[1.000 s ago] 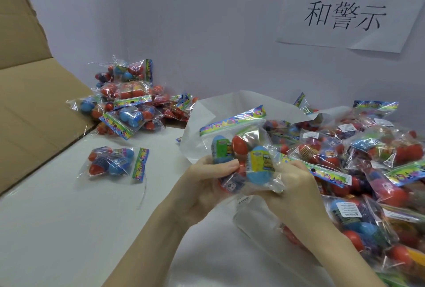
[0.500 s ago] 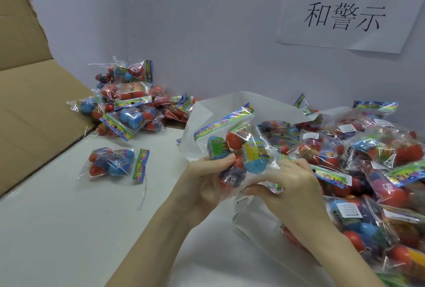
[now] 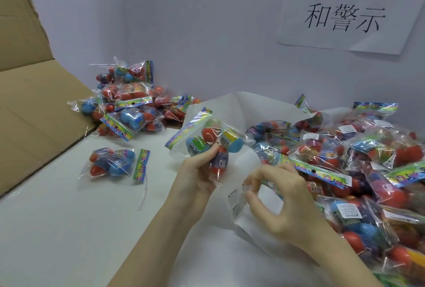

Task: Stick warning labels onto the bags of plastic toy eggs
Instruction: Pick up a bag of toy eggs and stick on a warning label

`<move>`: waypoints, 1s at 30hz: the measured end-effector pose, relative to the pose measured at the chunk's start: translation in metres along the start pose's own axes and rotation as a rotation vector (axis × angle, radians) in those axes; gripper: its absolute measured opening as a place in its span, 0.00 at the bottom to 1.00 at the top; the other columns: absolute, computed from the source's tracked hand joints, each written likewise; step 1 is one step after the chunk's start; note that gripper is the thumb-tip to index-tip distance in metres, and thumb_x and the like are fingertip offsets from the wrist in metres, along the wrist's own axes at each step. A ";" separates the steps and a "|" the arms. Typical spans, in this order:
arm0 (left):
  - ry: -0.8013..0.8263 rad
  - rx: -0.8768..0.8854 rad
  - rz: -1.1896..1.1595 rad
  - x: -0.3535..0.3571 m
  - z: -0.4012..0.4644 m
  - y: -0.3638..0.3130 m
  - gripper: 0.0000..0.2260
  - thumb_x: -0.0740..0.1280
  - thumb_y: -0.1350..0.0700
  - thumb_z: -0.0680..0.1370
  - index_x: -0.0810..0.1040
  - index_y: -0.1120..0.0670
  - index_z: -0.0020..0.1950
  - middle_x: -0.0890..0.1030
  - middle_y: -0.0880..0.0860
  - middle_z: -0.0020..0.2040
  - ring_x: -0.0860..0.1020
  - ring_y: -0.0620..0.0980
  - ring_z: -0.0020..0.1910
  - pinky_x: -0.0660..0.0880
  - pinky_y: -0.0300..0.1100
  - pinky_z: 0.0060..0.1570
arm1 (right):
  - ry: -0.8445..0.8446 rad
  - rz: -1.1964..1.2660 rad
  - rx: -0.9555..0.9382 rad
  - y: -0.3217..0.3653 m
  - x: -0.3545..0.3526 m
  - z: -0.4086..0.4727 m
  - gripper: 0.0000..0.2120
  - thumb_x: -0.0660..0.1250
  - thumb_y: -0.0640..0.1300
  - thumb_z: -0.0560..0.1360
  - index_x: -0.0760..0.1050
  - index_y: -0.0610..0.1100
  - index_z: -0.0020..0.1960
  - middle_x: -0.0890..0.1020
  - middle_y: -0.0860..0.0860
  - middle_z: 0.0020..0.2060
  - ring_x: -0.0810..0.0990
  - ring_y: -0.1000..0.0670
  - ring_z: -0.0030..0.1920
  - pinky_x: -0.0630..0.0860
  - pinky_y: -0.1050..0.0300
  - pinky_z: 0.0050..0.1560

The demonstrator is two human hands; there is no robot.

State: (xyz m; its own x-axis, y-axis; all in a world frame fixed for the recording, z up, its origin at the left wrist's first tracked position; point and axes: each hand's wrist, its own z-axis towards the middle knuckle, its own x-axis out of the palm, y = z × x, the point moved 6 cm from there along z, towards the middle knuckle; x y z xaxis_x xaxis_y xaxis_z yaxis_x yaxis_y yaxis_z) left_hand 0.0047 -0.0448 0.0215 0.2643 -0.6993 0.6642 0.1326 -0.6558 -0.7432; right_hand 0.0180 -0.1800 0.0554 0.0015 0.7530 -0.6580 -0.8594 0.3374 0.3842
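My left hand (image 3: 197, 171) grips a clear bag of toy eggs (image 3: 207, 142) by its lower end, holding it above the table; blue, red and yellow eggs and a colourful header strip show through. To its right, my right hand (image 3: 282, 197) pinches thumb and forefinger on a small white warning label (image 3: 246, 187) at the top of a glossy label sheet (image 3: 235, 201). The pinched label is blurred. The two hands are apart, and the bag is not touching the label sheet.
A large heap of egg bags (image 3: 358, 155), several carrying white labels, fills the right side. Another pile (image 3: 128, 105) sits at the back left, with one lone bag (image 3: 115, 163) in front of it. A cardboard flap (image 3: 30, 114) lines the left edge. A paper sign (image 3: 345, 13) hangs on the wall.
My right hand let go of the bag and dropped to the label sheet, pinching a label. My left hand keeps the bag alone and has tilted it to the left.
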 end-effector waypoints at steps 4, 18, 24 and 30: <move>-0.150 0.112 0.239 -0.011 0.001 -0.009 0.07 0.70 0.58 0.68 0.81 0.55 0.46 0.82 0.48 0.36 0.78 0.40 0.33 0.74 0.34 0.32 | -0.053 0.332 0.144 -0.009 -0.018 0.003 0.08 0.61 0.51 0.66 0.70 0.47 0.34 0.77 0.49 0.30 0.75 0.50 0.33 0.71 0.55 0.38; 0.062 0.398 0.538 0.024 -0.023 -0.020 0.06 0.71 0.63 0.71 0.76 0.54 0.38 0.77 0.48 0.25 0.73 0.40 0.24 0.69 0.30 0.25 | -0.185 0.254 0.188 -0.001 -0.035 0.005 0.07 0.60 0.55 0.65 0.63 0.54 0.34 0.75 0.54 0.40 0.72 0.52 0.47 0.66 0.45 0.52; 0.086 0.403 0.549 0.028 -0.027 -0.018 0.08 0.70 0.64 0.71 0.78 0.50 0.39 0.81 0.45 0.30 0.77 0.38 0.28 0.72 0.30 0.27 | -0.182 0.117 0.159 0.004 -0.033 0.006 0.07 0.60 0.55 0.66 0.64 0.55 0.36 0.75 0.56 0.39 0.70 0.54 0.45 0.66 0.45 0.50; 0.151 0.393 0.538 0.033 -0.029 -0.017 0.07 0.78 0.55 0.61 0.82 0.49 0.36 0.82 0.45 0.31 0.78 0.38 0.30 0.72 0.29 0.29 | -0.154 0.051 0.200 0.004 -0.029 0.006 0.09 0.59 0.59 0.65 0.64 0.55 0.37 0.74 0.57 0.39 0.71 0.54 0.46 0.63 0.53 0.50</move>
State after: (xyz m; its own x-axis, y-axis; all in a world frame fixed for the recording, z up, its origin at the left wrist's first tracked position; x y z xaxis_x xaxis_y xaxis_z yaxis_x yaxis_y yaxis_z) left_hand -0.0166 -0.0646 0.0583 0.2583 -0.9497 0.1769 0.3650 -0.0736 -0.9281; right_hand 0.0176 -0.1976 0.0797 0.0518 0.8438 -0.5341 -0.7423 0.3903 0.5447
